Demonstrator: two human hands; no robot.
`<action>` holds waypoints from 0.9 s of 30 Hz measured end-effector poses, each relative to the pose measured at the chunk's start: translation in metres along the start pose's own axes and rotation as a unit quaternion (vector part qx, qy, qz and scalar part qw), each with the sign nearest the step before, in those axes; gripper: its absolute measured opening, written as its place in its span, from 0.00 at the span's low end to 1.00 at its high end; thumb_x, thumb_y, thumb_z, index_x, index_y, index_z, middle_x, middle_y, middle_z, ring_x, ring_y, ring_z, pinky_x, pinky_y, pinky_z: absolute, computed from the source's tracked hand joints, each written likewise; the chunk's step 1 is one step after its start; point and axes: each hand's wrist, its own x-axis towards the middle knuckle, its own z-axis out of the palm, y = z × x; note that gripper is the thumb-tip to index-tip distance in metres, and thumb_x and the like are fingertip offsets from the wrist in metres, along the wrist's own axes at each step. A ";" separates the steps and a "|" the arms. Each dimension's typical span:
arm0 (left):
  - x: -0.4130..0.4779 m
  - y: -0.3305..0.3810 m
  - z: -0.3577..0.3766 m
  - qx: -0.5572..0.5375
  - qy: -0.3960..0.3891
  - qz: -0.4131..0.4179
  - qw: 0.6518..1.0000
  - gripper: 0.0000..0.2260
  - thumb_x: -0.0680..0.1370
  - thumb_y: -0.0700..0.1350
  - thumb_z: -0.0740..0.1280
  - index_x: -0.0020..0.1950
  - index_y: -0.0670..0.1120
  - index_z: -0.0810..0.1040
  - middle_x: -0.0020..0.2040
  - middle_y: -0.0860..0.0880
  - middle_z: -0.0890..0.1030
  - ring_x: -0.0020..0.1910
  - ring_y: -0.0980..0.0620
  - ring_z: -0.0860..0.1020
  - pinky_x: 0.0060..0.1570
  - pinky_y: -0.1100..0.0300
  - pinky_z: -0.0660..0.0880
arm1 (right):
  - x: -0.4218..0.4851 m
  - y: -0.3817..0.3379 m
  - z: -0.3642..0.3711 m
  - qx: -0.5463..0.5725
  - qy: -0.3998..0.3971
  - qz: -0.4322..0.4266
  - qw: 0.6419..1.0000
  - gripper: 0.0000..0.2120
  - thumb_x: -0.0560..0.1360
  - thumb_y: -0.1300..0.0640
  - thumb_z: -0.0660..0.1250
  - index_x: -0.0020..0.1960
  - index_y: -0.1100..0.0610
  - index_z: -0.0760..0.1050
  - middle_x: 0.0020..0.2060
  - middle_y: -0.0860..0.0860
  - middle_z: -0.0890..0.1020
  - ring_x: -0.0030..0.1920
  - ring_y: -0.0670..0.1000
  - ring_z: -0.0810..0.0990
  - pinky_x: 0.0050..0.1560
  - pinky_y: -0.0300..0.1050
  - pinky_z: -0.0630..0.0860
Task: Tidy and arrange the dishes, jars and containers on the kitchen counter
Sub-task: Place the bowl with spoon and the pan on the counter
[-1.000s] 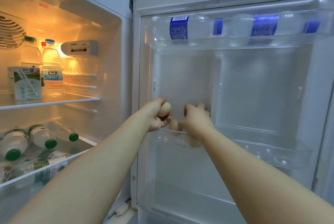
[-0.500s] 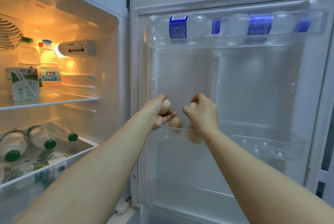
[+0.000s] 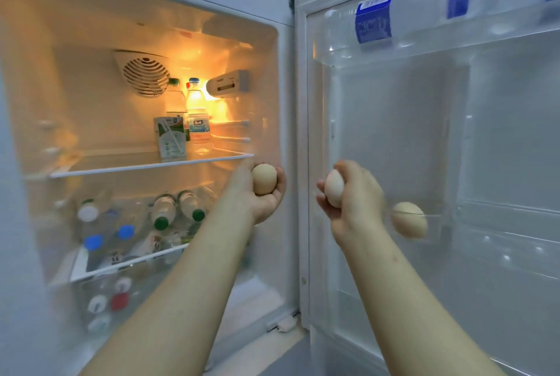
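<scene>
There are three eggs: a brown egg [image 3: 264, 179] in the left hand [image 3: 265, 207], a pale egg [image 3: 334, 188] in the right hand [image 3: 360, 198], and a third egg [image 3: 409, 219] by itself. Two hands. Two standing bottles [image 3: 197, 114] and one carton [image 3: 170, 137] are up top. Two green-capped bottles [image 3: 163, 208] lie lower; the rest there are too blurry to count. One round vent [image 3: 145, 72].

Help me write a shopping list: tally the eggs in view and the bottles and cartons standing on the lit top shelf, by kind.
Eggs: 3, one in the left hand, one in the right hand, one in the door bin
Upright bottles: 2
Carton: 1
Total: 6
</scene>
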 end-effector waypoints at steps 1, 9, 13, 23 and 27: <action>-0.005 0.005 -0.010 -0.010 0.024 0.023 0.999 0.06 0.75 0.35 0.63 0.38 0.38 0.70 0.36 0.42 0.72 0.31 0.49 0.72 0.26 0.63 0.77 | -0.002 0.010 0.004 0.014 -0.025 0.051 0.998 0.05 0.76 0.61 0.61 0.41 0.55 0.70 0.35 0.52 0.74 0.26 0.47 0.77 0.22 0.33 0.71; -0.057 0.024 -0.078 -0.069 0.133 0.152 0.977 0.06 0.76 0.37 0.61 0.39 0.39 0.71 0.29 0.42 0.75 0.32 0.51 0.72 0.25 0.64 0.76 | -0.047 0.061 0.023 0.071 -0.179 0.284 0.939 0.04 0.76 0.59 0.61 0.43 0.58 0.71 0.31 0.54 0.75 0.25 0.49 0.75 0.20 0.33 0.71; -0.104 0.035 -0.113 -0.090 0.200 0.221 0.950 0.06 0.76 0.37 0.61 0.39 0.38 0.70 0.26 0.42 0.75 0.28 0.50 0.72 0.24 0.64 0.76 | -0.085 0.088 0.037 0.049 -0.235 0.370 0.897 0.05 0.76 0.58 0.62 0.44 0.59 0.70 0.33 0.56 0.75 0.30 0.50 0.75 0.21 0.34 0.72; -0.302 0.057 -0.172 -0.131 0.334 0.412 0.838 0.10 0.76 0.37 0.61 0.35 0.38 0.70 0.21 0.44 0.73 0.26 0.51 0.73 0.23 0.64 0.75 | -0.257 0.105 0.077 0.034 -0.404 0.528 0.746 0.07 0.75 0.60 0.61 0.38 0.58 0.70 0.31 0.55 0.74 0.26 0.51 0.74 0.21 0.34 0.72; -0.411 0.051 -0.179 -0.147 0.364 0.493 0.777 0.09 0.77 0.37 0.61 0.36 0.38 0.70 0.28 0.42 0.74 0.30 0.50 0.73 0.24 0.62 0.76 | -0.356 0.082 0.079 0.032 -0.466 0.573 0.673 0.08 0.76 0.59 0.61 0.38 0.59 0.71 0.31 0.55 0.75 0.25 0.50 0.75 0.21 0.34 0.72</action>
